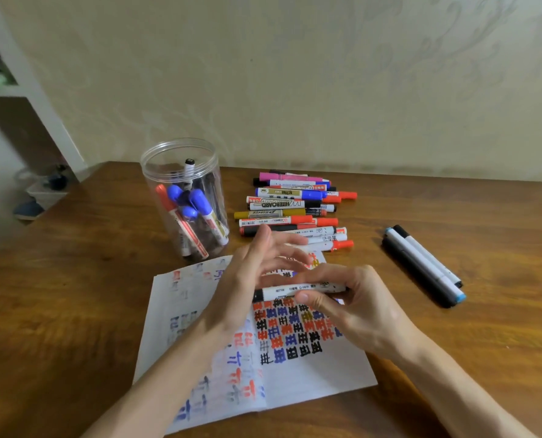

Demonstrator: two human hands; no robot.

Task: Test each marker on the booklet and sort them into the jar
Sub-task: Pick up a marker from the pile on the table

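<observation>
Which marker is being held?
The white marker with a black cap, pinched in the right hand; all others lie on the wooden table or in the clear jar.

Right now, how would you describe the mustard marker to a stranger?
On the table, right of the clear jar, lies a row of markers. Midway down it is the mustard marker, the only yellow one among red, blue and black caps.

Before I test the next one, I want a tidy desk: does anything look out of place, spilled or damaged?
Only three markers lie apart on the right of the table, away from the main pile beside the jar. Nothing looks spilled or broken.
</observation>
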